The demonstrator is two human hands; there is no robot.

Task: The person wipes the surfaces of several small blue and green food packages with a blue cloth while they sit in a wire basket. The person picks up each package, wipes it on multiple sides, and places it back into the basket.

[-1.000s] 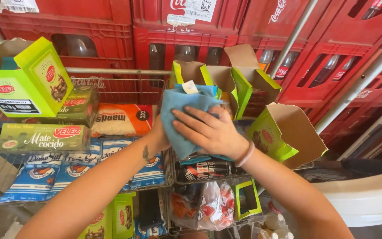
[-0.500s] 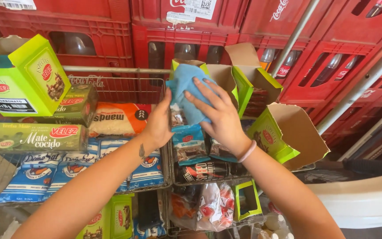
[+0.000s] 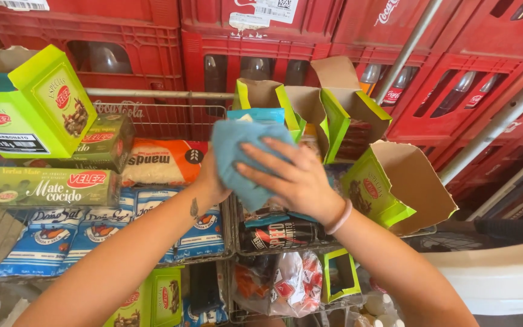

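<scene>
My right hand (image 3: 295, 181) lies flat on a blue cloth (image 3: 240, 160), fingers spread and pressing it against the goods at the middle of a wire rack (image 3: 152, 118). My left hand (image 3: 213, 181) sits behind the cloth's left edge; most of it is hidden, so I cannot tell how its fingers are set, though it touches the fabric. A pale band (image 3: 340, 218) circles my right wrist, and a small dark mark shows on my left forearm.

The cloth covers the front of a light blue packet (image 3: 255, 114), just below an opened lime-green carton (image 3: 273, 100) with its flaps up. A second open green carton (image 3: 358, 115) stands just beside it to the right, and a third (image 3: 394, 188) tips outward at the rack's right end. Below my hands sits a dark packet (image 3: 279, 233) in a wire compartment.

To the left, a large lime-green box (image 3: 31, 109) leans at the rack's end, above a flat green box (image 3: 52, 188). An orange-and-white bag (image 3: 161, 162) lies next to them, and blue-and-white bags (image 3: 62, 233) fill the row beneath. Red bottle crates (image 3: 261, 42) are stacked behind the rack.
</scene>
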